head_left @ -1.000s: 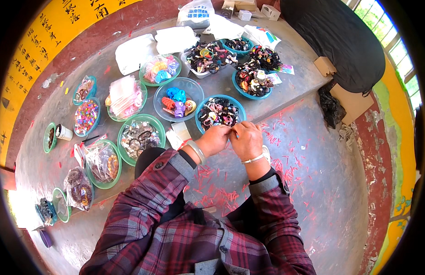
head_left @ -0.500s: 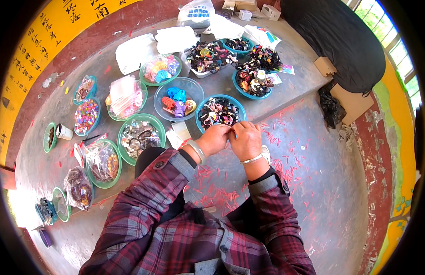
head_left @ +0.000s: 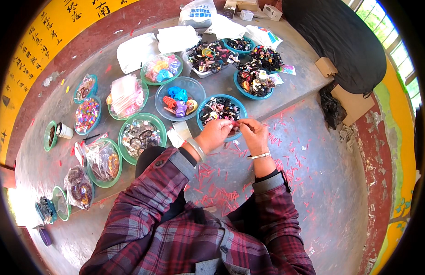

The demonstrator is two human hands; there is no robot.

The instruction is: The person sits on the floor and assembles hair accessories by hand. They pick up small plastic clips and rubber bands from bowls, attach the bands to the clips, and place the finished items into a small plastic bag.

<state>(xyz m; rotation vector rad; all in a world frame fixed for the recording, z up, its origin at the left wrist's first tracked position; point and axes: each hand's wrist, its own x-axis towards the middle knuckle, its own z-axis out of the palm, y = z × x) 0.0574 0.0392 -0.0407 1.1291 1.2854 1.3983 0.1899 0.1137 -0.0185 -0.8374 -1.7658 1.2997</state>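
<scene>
Left hand: the left hand (head_left: 215, 134) is raised in front of the chest over the near rim of a blue bowl (head_left: 221, 111); wrist bent inward, a pale bangle on it, plaid sleeve pushed back.
Left fingers: curled shut, pinching one end of a small red piece (head_left: 235, 124).
Small red piece: held between the two hands, just above the blue bowl's near edge; too small to tell its exact kind.
Right hand: the right hand (head_left: 254, 134) meets the left one fingertip to fingertip, palm down, a thin bracelet on the wrist.
Right fingers: closed on the other end of the small red piece.
Far left: small green bowls (head_left: 50, 135) and a white cup (head_left: 64, 131) sit on the grey table (head_left: 47, 169), with bagged beads in a green bowl (head_left: 104, 162) nearer the body.
Middle: a green bowl of clear packets (head_left: 141, 135), a clear bowl with blue and purple clips (head_left: 178, 97) and a pink-filled bowl (head_left: 126, 96) lie just behind the left hand.
Right: teal bowls of dark hair ties (head_left: 254, 82) stand beyond the hands; red scraps (head_left: 221, 197) litter the floor below them; a black cloth (head_left: 340, 41) covers something at far right.
Change: hands and bowls lie as they did half a second ago; the pinch is unchanged.
</scene>
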